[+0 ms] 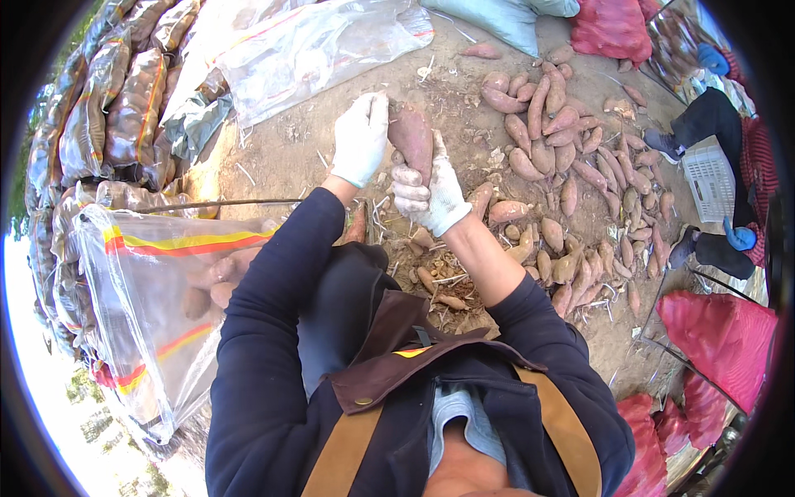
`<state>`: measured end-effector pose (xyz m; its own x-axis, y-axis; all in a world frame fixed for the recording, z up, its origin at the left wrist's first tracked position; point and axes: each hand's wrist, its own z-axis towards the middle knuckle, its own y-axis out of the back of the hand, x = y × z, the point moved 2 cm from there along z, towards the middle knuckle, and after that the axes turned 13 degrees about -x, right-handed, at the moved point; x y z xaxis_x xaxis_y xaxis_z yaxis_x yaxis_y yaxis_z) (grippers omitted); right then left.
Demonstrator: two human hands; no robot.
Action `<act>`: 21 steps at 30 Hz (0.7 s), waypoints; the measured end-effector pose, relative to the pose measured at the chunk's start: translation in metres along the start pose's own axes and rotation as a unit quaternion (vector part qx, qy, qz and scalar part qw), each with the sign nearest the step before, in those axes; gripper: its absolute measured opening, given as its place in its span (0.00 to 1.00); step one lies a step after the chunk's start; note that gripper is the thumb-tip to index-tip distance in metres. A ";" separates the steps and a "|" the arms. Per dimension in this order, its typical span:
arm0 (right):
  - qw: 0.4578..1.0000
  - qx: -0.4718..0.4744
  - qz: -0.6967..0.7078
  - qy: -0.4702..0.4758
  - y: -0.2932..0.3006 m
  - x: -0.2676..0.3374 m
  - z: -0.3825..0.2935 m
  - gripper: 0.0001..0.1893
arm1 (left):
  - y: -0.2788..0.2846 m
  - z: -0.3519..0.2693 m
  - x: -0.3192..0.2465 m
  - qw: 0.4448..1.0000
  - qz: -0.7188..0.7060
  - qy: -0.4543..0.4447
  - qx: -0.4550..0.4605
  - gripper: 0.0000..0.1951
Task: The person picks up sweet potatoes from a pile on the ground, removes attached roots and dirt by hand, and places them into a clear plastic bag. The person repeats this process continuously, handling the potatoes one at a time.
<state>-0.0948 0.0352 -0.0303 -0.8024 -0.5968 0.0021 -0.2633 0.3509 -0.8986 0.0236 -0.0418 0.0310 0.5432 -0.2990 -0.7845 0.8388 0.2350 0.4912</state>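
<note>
A large purplish-red sweet potato (412, 138) is held up in front of me, tilted, with soil on its skin. My right hand (428, 194), in a soiled white knit glove, wraps its fingers and thumb around the lower end. Beside the upper end is my left hand (361, 138), in a cleaner white glove, its fingers drawn together near the tip. Whether those fingertips pinch the root end is hidden. Below and to the right, loose sweet potatoes (509, 211) lie on the dirt ground.
A clear plastic sack (168, 267) holding sweet potatoes stands at my left, a rod along its top edge. Filled sacks (133, 112) are stacked behind it. A larger sweet potato heap (553, 124) spreads to the right. Beyond are a person's leg (714, 124), a white crate (711, 180) and red mesh sacks (720, 341).
</note>
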 end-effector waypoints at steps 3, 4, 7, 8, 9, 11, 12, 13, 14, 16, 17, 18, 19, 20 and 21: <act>0.993 0.098 0.053 -0.039 0.000 -0.002 -0.001 0.37 | 0.004 0.004 0.001 0.961 -0.217 0.159 -0.064 0.16; 0.993 0.089 0.062 -0.041 0.002 -0.003 0.000 0.37 | 0.006 0.005 -0.002 0.964 -0.227 0.125 -0.064 0.18; 0.993 0.082 0.012 -0.084 0.011 -0.008 0.001 0.38 | 0.000 -0.003 -0.020 0.982 0.037 -0.079 0.170 0.19; 0.980 0.165 0.029 -0.104 0.010 -0.010 0.001 0.38 | 0.001 -0.001 -0.022 0.982 0.028 -0.031 0.185 0.17; 0.981 0.159 0.024 -0.110 0.014 -0.011 -0.001 0.38 | 0.003 -0.002 -0.027 0.984 0.048 -0.107 0.133 0.15; 0.975 0.154 0.057 -0.153 0.016 -0.018 -0.004 0.39 | 0.005 -0.001 -0.025 0.990 0.029 -0.018 0.140 0.17; 0.973 0.200 0.025 -0.115 0.012 -0.025 -0.007 0.40 | 0.013 0.005 -0.019 0.981 0.050 0.117 0.146 0.23; 0.967 0.230 -0.012 -0.111 0.008 -0.030 -0.012 0.41 | 0.013 -0.005 -0.012 0.882 -0.269 0.387 0.020 0.26; 0.978 0.192 0.005 -0.083 0.004 -0.039 -0.015 0.42 | 0.020 -0.005 -0.014 0.857 -0.335 0.386 0.066 0.33; 0.993 0.108 -0.044 -0.012 -0.008 -0.053 -0.022 0.43 | 0.043 -0.029 -0.027 0.851 -0.397 0.318 0.133 0.33; 0.991 0.065 -0.103 0.056 -0.015 -0.056 -0.024 0.43 | 0.053 -0.037 -0.037 0.910 -0.319 0.226 0.139 0.30; 0.953 0.069 -0.281 0.093 -0.020 -0.057 -0.025 0.44 | 0.077 -0.039 -0.051 0.983 -0.120 0.095 0.101 0.27; 0.938 0.132 -0.296 0.123 -0.024 -0.053 -0.027 0.44 | 0.113 -0.048 -0.070 0.996 -0.026 0.059 0.058 0.24; 0.916 0.113 -0.354 0.151 -0.018 -0.040 -0.026 0.42 | 0.152 -0.057 -0.091 0.998 0.035 0.044 -0.003 0.21; 0.884 0.129 -0.408 0.187 -0.009 -0.024 -0.025 0.40 | 0.198 -0.066 -0.113 0.991 0.074 0.070 -0.083 0.19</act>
<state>-0.0865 0.0645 -0.0110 -0.5361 -0.2787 0.7968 -0.7431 -0.2919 -0.6021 0.1262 0.0995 0.1922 0.6398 -0.1215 -0.7589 0.7260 0.4196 0.5448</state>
